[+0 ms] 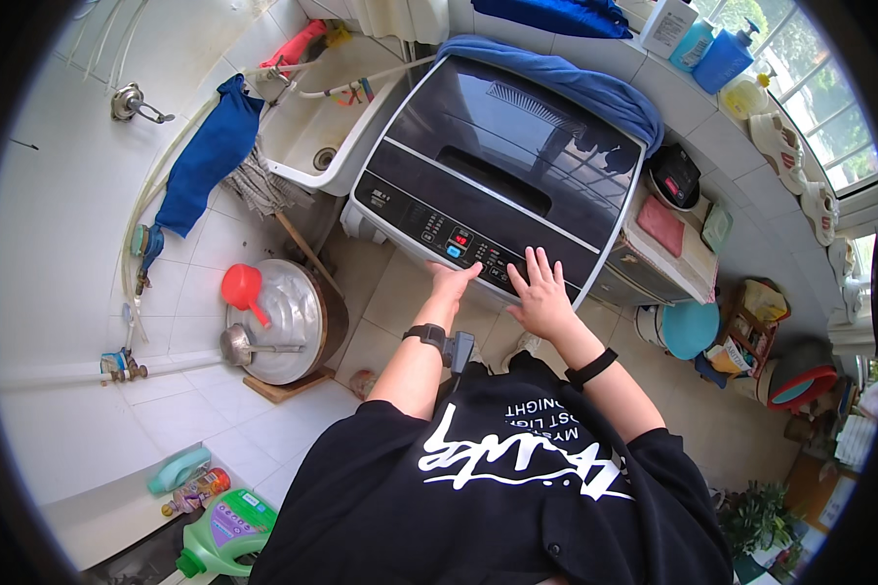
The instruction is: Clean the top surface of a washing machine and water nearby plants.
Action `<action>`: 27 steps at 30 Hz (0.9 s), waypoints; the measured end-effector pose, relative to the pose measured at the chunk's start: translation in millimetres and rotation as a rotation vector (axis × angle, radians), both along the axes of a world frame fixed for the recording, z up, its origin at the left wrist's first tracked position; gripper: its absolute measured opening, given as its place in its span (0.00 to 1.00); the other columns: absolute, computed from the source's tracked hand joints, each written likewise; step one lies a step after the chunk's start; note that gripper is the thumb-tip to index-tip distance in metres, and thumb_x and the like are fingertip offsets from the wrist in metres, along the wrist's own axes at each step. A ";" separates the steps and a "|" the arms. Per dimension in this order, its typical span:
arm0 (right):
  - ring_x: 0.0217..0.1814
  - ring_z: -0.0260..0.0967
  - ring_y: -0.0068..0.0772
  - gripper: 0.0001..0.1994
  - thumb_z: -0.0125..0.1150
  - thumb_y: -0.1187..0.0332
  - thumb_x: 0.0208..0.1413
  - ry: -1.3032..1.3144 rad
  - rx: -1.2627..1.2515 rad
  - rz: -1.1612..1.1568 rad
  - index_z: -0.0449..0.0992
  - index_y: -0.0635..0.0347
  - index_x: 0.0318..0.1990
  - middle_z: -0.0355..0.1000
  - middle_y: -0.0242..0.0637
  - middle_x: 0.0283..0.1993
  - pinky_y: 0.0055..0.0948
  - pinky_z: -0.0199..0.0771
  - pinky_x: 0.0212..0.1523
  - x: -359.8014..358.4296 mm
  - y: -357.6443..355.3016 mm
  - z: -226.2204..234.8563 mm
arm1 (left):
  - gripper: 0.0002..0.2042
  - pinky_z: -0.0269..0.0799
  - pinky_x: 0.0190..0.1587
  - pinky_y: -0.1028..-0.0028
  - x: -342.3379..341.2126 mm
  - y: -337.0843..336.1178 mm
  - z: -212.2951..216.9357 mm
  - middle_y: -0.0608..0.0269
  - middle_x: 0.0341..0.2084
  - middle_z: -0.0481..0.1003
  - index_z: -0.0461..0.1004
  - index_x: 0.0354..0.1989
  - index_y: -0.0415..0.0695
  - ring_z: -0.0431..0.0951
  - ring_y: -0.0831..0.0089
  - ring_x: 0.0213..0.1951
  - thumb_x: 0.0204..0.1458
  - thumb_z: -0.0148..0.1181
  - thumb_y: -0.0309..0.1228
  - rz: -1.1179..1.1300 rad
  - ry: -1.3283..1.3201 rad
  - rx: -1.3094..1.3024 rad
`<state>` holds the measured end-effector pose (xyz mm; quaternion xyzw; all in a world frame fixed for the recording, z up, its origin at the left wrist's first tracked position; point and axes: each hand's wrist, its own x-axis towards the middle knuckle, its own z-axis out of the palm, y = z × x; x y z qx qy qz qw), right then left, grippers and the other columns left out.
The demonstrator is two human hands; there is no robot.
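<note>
A top-loading washing machine (546,146) with a dark glossy lid stands in front of me, its lid down. Along its near edge runs a black control panel (439,229) with a lit red display and a blue button. My left hand (449,285) is at the panel's front edge, thumb stretched out over the buttons and its fingers apart, partly hidden. Farther right, my right hand (544,300) lies with spread fingers over the right part of the panel. Neither hand holds anything. Whether a button is being pressed cannot be made out.
A white sink (351,127) adjoins the machine's left side. Further left are a round metal lid (298,322) bearing a red ladle (243,289), and a hanging blue cloth (208,161). At right sit a cardboard box (668,244) and blue basin (691,329). Bottles (727,58) line the window ledge.
</note>
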<state>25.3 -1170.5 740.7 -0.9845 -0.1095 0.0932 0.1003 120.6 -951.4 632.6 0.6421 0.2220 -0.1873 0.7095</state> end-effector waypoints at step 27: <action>0.94 0.39 0.69 0.47 0.79 0.48 0.60 0.025 -0.018 0.002 0.65 0.54 0.83 0.46 0.65 0.90 0.75 0.48 0.86 -0.8 0.5 5.1 | 0.60 0.70 0.75 0.53 0.4 -9.1 -2.2 0.35 0.74 0.67 0.40 0.82 0.30 0.72 0.50 0.74 0.51 0.86 0.29 0.034 0.031 0.119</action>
